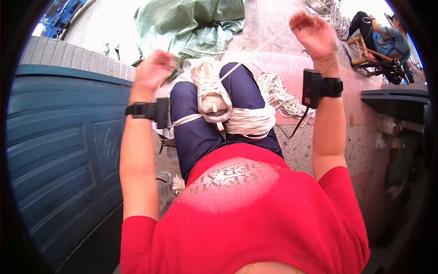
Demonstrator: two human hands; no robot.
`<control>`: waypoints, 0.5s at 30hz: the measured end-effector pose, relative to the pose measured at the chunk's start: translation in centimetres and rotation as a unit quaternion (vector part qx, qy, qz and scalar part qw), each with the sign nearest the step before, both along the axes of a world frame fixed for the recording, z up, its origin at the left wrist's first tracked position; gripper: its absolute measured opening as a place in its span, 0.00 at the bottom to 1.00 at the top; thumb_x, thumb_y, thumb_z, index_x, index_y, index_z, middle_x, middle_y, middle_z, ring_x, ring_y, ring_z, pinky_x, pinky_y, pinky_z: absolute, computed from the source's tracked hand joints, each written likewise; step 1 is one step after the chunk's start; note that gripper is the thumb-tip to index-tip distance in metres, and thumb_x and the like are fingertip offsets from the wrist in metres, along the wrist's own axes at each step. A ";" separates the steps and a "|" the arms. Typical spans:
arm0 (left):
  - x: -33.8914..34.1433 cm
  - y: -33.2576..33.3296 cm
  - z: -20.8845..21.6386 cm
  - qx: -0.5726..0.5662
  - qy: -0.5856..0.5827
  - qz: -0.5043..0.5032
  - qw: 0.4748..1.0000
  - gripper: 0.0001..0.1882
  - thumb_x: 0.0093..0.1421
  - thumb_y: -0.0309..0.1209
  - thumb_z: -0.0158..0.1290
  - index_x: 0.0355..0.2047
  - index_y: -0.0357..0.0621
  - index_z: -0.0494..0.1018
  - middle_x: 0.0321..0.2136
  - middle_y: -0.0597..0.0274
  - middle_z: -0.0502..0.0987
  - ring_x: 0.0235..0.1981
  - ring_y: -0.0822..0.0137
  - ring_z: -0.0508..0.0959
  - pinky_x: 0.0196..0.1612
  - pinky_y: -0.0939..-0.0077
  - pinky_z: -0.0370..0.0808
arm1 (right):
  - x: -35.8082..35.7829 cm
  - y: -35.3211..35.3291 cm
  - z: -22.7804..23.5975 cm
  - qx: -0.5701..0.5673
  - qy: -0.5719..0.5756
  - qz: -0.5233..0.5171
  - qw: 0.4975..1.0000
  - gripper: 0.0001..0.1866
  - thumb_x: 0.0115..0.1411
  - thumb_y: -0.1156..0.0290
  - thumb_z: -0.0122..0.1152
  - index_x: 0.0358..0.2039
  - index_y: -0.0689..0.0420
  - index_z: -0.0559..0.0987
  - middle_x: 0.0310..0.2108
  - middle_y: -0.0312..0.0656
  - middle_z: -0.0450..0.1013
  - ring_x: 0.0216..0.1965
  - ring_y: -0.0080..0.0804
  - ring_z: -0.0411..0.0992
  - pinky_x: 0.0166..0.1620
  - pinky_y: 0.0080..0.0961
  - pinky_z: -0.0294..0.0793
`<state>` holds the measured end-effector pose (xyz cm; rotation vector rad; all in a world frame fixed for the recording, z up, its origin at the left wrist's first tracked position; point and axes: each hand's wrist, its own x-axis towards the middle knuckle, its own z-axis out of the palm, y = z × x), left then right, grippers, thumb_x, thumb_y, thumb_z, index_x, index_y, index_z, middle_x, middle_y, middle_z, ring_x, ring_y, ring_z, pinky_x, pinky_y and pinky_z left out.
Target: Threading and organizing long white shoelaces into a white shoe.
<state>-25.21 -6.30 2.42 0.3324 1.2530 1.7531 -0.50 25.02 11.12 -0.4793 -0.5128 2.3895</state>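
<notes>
A beige lace-up shoe (212,98) lies between my thighs, its opening toward me and white laces across its upper. My right hand (315,34) is raised far out to the right, fingers curled in. A thin pale shoelace (231,71) runs from the shoe up toward it and grows faint against the bright ground. My left hand (157,68) is lifted beside my left knee, left of the shoe; motion smears its fingers. A thick bundle of white laces (251,122) rests on my right thigh. Another white strand (187,119) crosses my left thigh.
A loose heap of white laces (280,93) lies beyond my right knee. Green sheeting (191,27) covers something ahead. At left stands a blue panelled door (68,141). A person (388,41) sits at far right near a bamboo-like chair (365,50); another cord pile (331,16) lies close by.
</notes>
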 end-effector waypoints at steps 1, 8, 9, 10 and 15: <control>-1.6 -2.0 -0.2 -0.038 0.027 0.107 0.993 0.08 0.59 0.31 0.44 0.29 0.39 0.69 0.25 0.58 0.72 0.31 0.64 0.71 0.38 0.72 0.68 | 0.6 0.8 -1.9 -0.082 -0.013 -0.045 0.996 0.14 0.57 0.69 0.39 0.16 0.60 0.60 0.21 0.44 0.59 0.28 0.35 0.59 0.36 0.31 0.61; -2.0 -8.0 -2.0 -0.221 -0.028 0.153 0.963 0.05 0.57 0.31 0.45 0.28 0.44 0.66 0.15 0.71 0.64 0.15 0.77 0.63 0.18 0.83 0.60 | 1.8 -7.2 -11.9 0.420 -0.308 0.257 0.814 0.12 0.55 0.68 0.49 0.35 0.62 0.74 0.22 0.35 0.68 0.25 0.18 0.65 0.30 0.18 0.66; -0.2 -7.5 -2.5 -0.275 0.045 0.104 0.955 0.05 0.56 0.32 0.47 0.27 0.45 0.66 0.15 0.71 0.64 0.15 0.78 0.63 0.17 0.84 0.59 | 1.7 -9.6 -12.8 0.458 -0.246 0.311 0.796 0.13 0.55 0.68 0.50 0.37 0.62 0.74 0.22 0.34 0.70 0.27 0.18 0.66 0.31 0.19 0.67; 1.6 -6.9 -2.9 -0.321 0.105 0.058 0.940 0.06 0.56 0.33 0.48 0.25 0.46 0.67 0.14 0.71 0.65 0.15 0.78 0.64 0.17 0.84 0.59 | 1.7 -11.2 -13.2 0.495 -0.277 0.349 0.746 0.11 0.54 0.69 0.51 0.34 0.62 0.75 0.22 0.39 0.71 0.27 0.25 0.69 0.31 0.23 0.68; 9.3 -3.8 -3.4 -0.359 0.277 -0.063 0.889 0.14 0.56 0.37 0.48 0.19 0.43 0.68 0.16 0.70 0.67 0.17 0.79 0.63 0.21 0.83 0.60 | 0.9 -14.8 -14.1 0.731 -0.354 0.285 0.509 0.12 0.53 0.68 0.47 0.23 0.61 0.75 0.26 0.50 0.72 0.31 0.48 0.70 0.34 0.38 0.69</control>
